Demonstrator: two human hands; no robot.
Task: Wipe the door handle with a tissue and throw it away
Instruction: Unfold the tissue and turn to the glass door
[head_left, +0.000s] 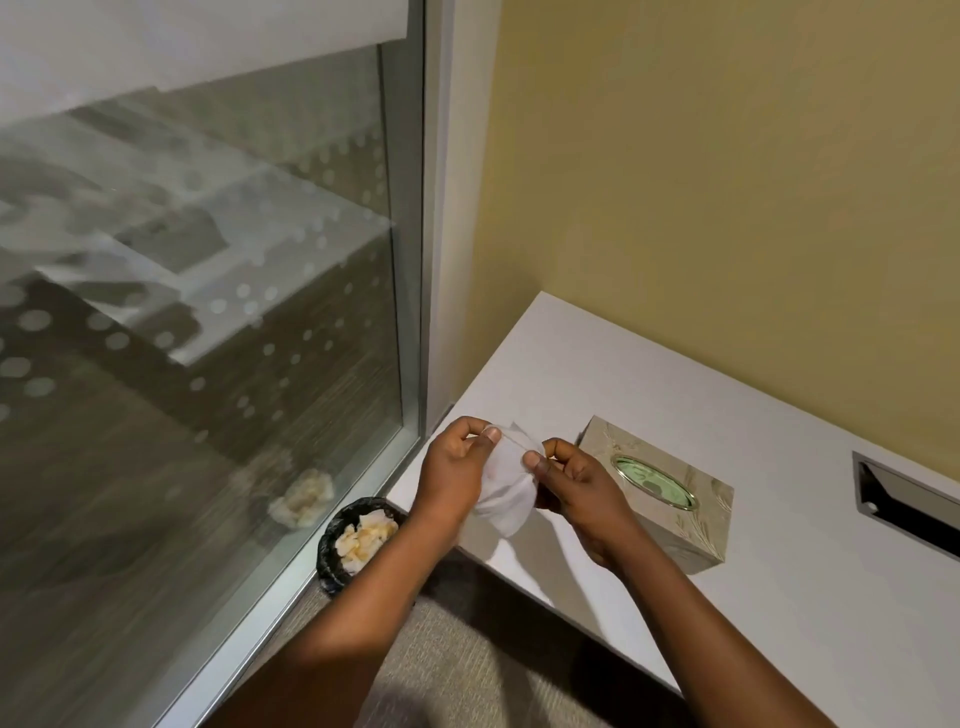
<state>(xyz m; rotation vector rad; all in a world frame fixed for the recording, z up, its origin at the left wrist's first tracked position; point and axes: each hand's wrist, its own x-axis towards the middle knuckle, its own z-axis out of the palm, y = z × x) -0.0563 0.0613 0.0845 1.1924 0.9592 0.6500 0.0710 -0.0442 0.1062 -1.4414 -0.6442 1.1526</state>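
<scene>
Tissue (506, 480): I see one white sheet held up in the air between both hands, over the near left corner of the white table (675, 405). Its top edge is stretched roughly left to right between the two grips; its long axis runs downward from there, the loose lower part hanging and curling toward the table edge.
Left hand (457, 467): I have thumb and fingers pinched on the upper left corner of the tissue, the rest of the hand curled.
Right hand (571, 480): pinching the upper right corner between thumb and forefinger, other fingers folded in.
Tissue box (691, 519): pale, patterned, with an oval opening on top; it sits on the table just beside my right hand, its length running away to the right.
Bin (332, 545): small, black-lined, on the carpet below the table corner, against the glass panel (208, 312); crumpled white tissues lie inside.
Table slot (904, 504): a dark rectangular recess at the right edge.
Door handle: I cannot see it from here.
</scene>
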